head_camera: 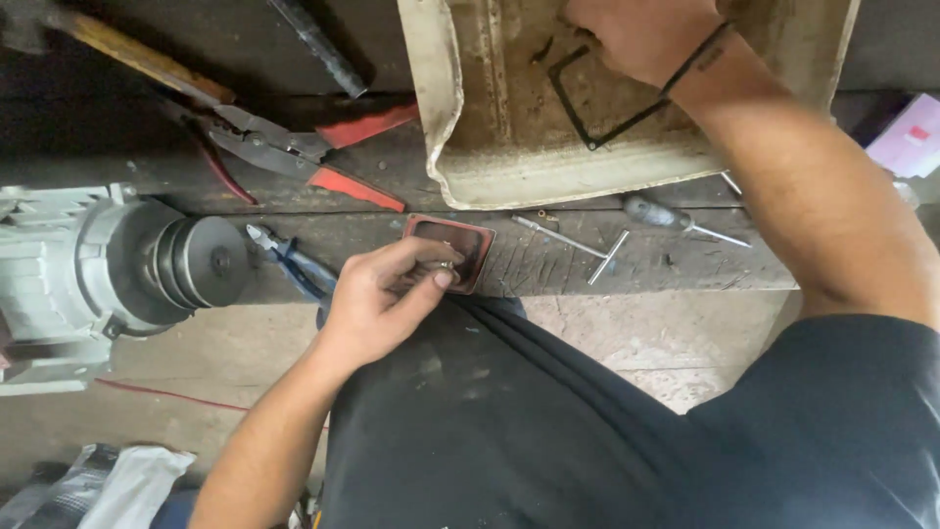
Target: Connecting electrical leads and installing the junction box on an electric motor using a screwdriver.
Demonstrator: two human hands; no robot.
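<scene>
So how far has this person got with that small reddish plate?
Done: the reddish plate lies loose on the bench. In hand: the left hand pinches something small over it, while the right hand reaches into the cream tray by a black gasket. Left: the screwdriver lies unused.

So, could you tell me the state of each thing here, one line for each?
left hand: fingertips pinching something small over the red-rimmed plate
right hand: inside the tray, grip hidden
red-rimmed plate: flat on the bench
cream tray: dirty, open side up
black gasket: lying in the tray
red-handled snips: handles spread
</scene>
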